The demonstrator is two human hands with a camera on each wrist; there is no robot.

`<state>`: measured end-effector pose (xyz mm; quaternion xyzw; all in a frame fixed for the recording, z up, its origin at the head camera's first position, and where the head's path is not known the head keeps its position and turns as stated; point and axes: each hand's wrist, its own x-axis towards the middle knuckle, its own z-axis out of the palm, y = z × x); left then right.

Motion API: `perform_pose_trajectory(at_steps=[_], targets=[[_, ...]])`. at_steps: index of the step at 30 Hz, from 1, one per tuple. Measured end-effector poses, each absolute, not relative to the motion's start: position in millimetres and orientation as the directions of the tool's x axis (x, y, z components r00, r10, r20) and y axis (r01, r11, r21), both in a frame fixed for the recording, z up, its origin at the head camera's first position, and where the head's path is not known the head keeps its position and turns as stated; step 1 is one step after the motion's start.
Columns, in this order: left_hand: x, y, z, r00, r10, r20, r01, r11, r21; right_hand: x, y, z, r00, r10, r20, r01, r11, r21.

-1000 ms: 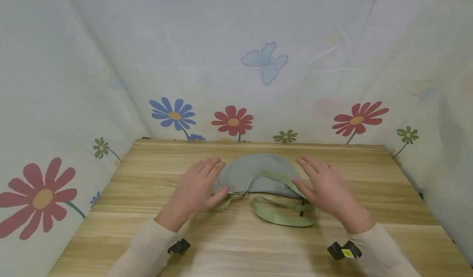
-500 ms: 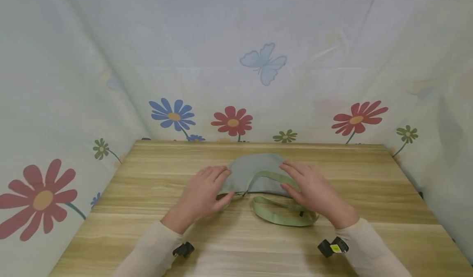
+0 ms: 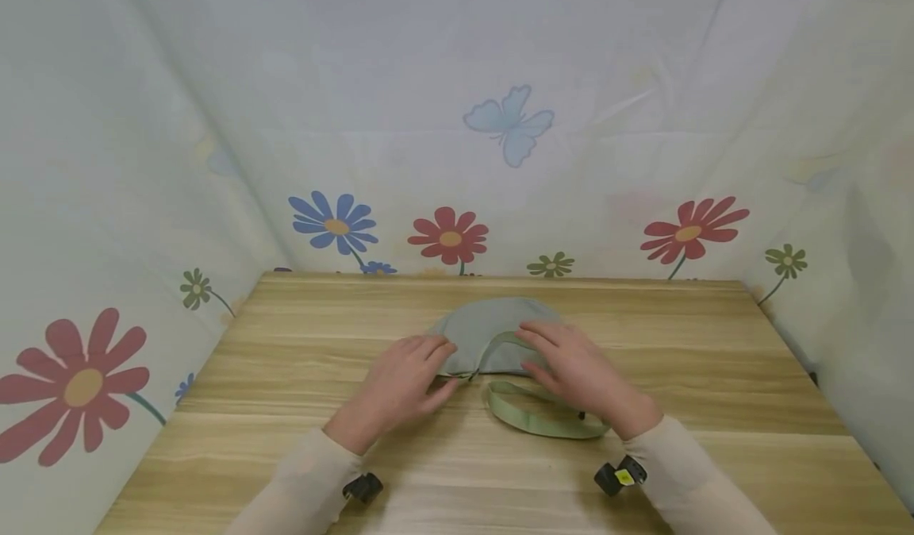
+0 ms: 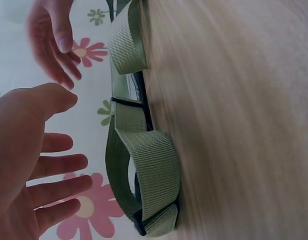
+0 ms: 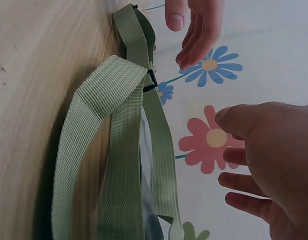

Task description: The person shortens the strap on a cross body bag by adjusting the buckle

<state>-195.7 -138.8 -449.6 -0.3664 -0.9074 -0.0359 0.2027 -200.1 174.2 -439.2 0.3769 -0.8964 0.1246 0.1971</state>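
Observation:
A grey half-moon bag (image 3: 493, 318) with a light green webbing strap (image 3: 531, 424) lies on the wooden table in the head view. My left hand (image 3: 403, 376) hovers over the bag's left end, fingers spread and holding nothing. Over the right end is my right hand (image 3: 574, 368), its fingers loosely straight and also holding nothing; it hides that part of the bag. The left wrist view shows the strap folded in loops (image 4: 151, 170) with dark sliders, below the fingers. In the right wrist view the strap (image 5: 89, 100) runs through a black buckle (image 5: 151, 80), apart from the hand.
The wooden table (image 3: 286, 408) carries the bag near its middle. A white cloth (image 3: 393, 82) printed with flowers and a butterfly hangs behind the table and along both sides. A small black camera device (image 3: 362, 487) is worn at the left wrist, another (image 3: 620, 475) at the right.
Both hands have moved inward over the bag, the right hand travelling farther to the left and slightly nearer the person. The bag and strap have stayed in place.

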Motion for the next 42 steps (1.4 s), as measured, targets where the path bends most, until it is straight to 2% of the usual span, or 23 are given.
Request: perform_pose_trajectory(at_steps=[10,22,29,38,42], targets=[[-200,-132,-462,-0.629,0.684,0.369,0.702,0.704,-0.109,-209,158,-448,-0.582,-0.658,0.478,-0.767,0.639,-0.054],[-201,-125,-465,-0.661,0.685,0.306,0.705,0.707,-0.059,-214,140,-460,-0.574,-0.692,0.437,-0.788,0.612,-0.067],[-202,-121,-464,-0.663,0.674,0.324,0.706,0.707,-0.026,-216,131,-460,-0.558,-0.717,0.418,-0.802,0.595,-0.050],[-207,-117,-474,-0.648,0.694,0.314,0.727,0.686,-0.016,-224,121,-470,-0.514,-0.727,0.455,-0.824,0.566,-0.026],[-207,-116,-477,-0.637,0.696,0.331,0.737,0.676,-0.004,-225,119,-474,-0.522,-0.718,0.460,-0.824,0.564,-0.055]])
